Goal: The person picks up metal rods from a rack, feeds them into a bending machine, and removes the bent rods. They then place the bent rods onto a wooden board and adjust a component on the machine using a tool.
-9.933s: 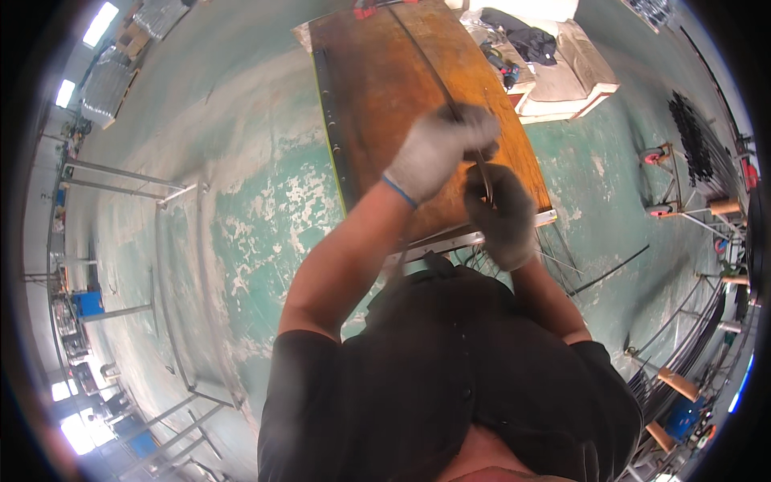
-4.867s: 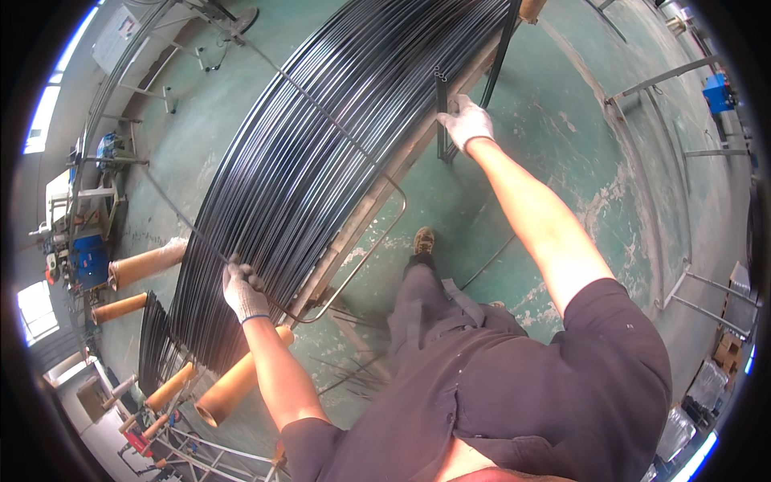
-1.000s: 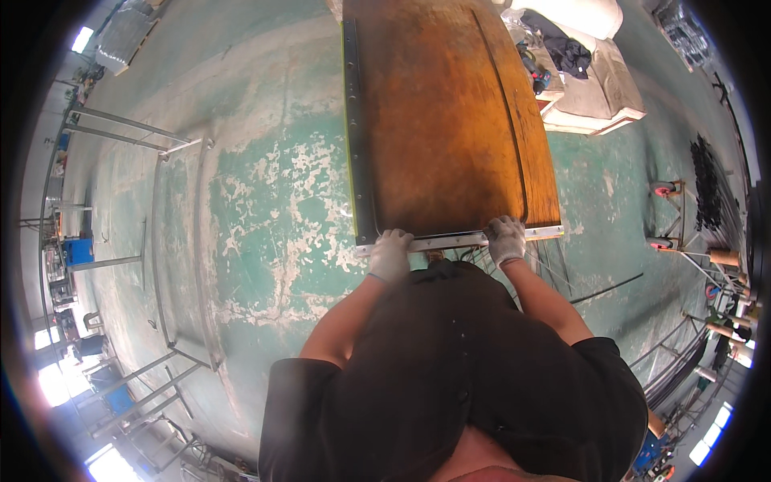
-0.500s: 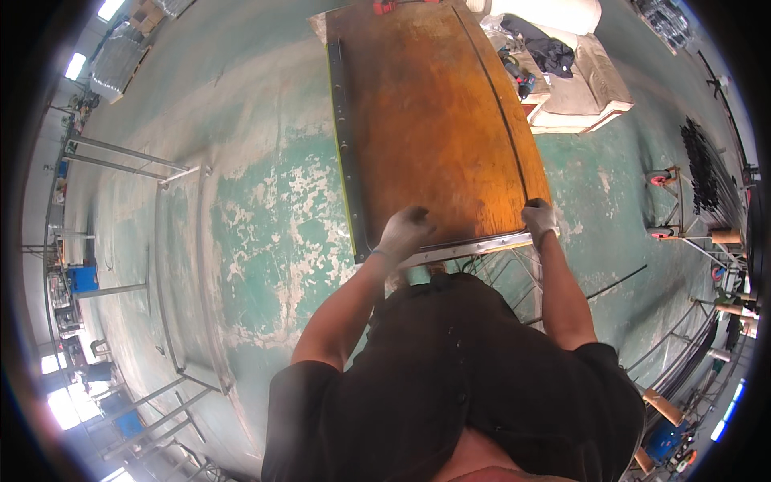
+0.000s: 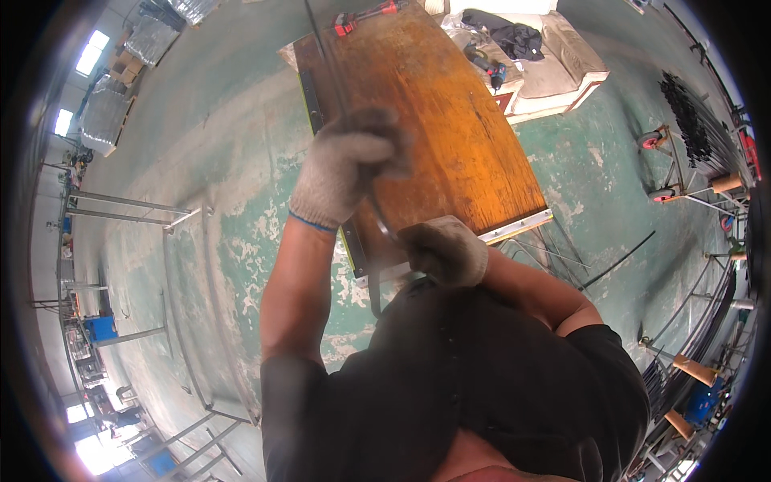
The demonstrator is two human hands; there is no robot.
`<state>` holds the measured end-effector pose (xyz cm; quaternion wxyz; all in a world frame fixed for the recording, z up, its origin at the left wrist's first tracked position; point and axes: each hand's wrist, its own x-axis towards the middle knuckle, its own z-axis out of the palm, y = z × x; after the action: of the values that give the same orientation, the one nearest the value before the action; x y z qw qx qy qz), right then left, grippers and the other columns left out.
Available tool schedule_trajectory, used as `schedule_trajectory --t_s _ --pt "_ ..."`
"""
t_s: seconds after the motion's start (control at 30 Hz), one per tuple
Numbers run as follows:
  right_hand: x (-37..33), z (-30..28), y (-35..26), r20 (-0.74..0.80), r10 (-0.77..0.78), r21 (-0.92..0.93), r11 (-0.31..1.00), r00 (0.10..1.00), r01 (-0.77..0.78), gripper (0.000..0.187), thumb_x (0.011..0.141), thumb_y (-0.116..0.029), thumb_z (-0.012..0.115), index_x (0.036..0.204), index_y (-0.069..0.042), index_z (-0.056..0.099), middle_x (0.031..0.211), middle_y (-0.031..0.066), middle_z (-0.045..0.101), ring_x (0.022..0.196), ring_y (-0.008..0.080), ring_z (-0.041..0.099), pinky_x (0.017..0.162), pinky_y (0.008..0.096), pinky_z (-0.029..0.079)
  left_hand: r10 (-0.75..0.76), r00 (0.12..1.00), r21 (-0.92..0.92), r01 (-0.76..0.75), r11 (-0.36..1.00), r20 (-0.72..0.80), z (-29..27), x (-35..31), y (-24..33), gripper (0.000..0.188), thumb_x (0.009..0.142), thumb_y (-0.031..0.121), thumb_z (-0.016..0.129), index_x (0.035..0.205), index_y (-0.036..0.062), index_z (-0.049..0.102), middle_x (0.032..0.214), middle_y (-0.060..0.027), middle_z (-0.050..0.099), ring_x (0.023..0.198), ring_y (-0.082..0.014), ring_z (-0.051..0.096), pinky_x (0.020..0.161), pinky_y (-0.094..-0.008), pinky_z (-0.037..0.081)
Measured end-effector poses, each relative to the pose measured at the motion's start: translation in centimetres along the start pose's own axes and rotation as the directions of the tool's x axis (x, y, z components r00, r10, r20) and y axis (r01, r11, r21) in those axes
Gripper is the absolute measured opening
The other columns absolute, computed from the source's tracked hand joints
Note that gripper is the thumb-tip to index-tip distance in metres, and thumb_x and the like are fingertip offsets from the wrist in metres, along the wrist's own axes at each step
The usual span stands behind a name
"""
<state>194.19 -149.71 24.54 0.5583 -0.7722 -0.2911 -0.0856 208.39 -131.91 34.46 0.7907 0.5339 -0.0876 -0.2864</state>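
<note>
My left hand (image 5: pixel 341 173), in a pale knitted glove, is raised over the left part of the wooden tabletop (image 5: pixel 450 112). Its curled fingers, smeared by motion, close round a long thin dark strip (image 5: pixel 327 52). The strip runs up past the table's far left corner and down to my right hand (image 5: pixel 450 251). That hand, gloved too, grips it close to my body above the table's front edge. A curved lower piece of the strip hangs beside my shirt; the fingers hide parts of it.
A dark rail with holes (image 5: pixel 312 104) lines the table's left edge; a pale metal rail (image 5: pixel 518 226) lines the front. A red tool (image 5: pixel 365 18) lies at the far end. Beyond stands a beige sofa (image 5: pixel 562 60) with a cordless drill (image 5: pixel 491 72). Metal frames (image 5: pixel 132 205) are at left.
The dark strip has come up off the tabletop into both hands. My left hand has risen, and my right hand has moved left from the front right corner. The view has shifted slightly.
</note>
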Motion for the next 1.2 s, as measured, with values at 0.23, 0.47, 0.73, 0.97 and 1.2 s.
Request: schedule_trajectory --t_s 0.23,0.47,0.73,0.97,1.2 --pt "-7.2 3.6 13.8 0.080 0.206 -0.330 0.929 0.975 -0.169 0.020 0.092 -0.020 0.079 0.112 -0.016 0.080 0.095 0.0082 0.072 0.094 0.0339 0.073 0.080 0.0463 0.058 -0.131 0.827 0.187 0.274 0.943 -0.546 -15.3 -0.4 -16.8 0.040 0.084 -0.010 0.060 0.122 -0.0008 0.066 0.103 -0.0188 0.075 0.083 -0.0311 0.077 0.068 -0.0421 0.068" --pt "-11.1 8.4 19.6 0.070 0.337 -0.541 0.803 0.939 -0.248 0.020 0.091 -0.026 0.082 0.109 -0.017 0.083 0.107 0.0073 0.075 0.114 0.0330 0.068 0.100 0.0488 0.054 0.107 0.787 0.773 0.556 0.305 -0.608 -17.2 -2.3 -26.6 0.046 0.088 0.013 0.070 0.133 0.0063 0.070 0.127 -0.0266 0.075 0.119 -0.0437 0.073 0.104 -0.0494 0.058" --pt "-14.3 7.0 20.4 -0.110 0.434 -0.668 0.634 0.894 -0.390 0.010 0.090 -0.026 0.080 0.089 -0.016 0.080 0.097 0.0050 0.074 0.104 0.0318 0.068 0.096 0.0486 0.053 0.089 0.957 0.960 0.270 0.080 -0.277 -11.9 -7.3 -31.9 0.040 0.089 0.017 0.076 0.129 0.0147 0.077 0.130 -0.0121 0.072 0.127 -0.0358 0.065 0.111 -0.0486 0.054" --pt "-15.7 8.5 20.4 -0.101 0.422 -0.635 0.670 0.901 -0.385 0.009 0.089 -0.026 0.081 0.088 -0.017 0.081 0.096 0.0029 0.074 0.105 0.0293 0.068 0.094 0.0467 0.053 0.009 0.996 0.995 0.090 -0.034 -0.090 -11.8 -11.6 -32.1 0.024 0.088 0.016 0.070 0.110 0.0101 0.080 0.119 -0.0127 0.073 0.121 -0.0328 0.067 0.109 -0.0459 0.051" --pt "-15.1 9.6 21.0 -0.082 0.397 -0.623 0.695 0.914 -0.358 0.008 0.089 -0.025 0.080 0.090 -0.017 0.081 0.096 0.0021 0.074 0.106 0.0285 0.068 0.096 0.0459 0.052 -0.098 0.986 0.985 0.126 -0.119 -0.138 -11.5 -10.8 -31.9 0.028 0.088 0.017 0.072 0.115 0.0096 0.077 0.123 -0.0120 0.072 0.126 -0.0311 0.065 0.109 -0.0443 0.051"
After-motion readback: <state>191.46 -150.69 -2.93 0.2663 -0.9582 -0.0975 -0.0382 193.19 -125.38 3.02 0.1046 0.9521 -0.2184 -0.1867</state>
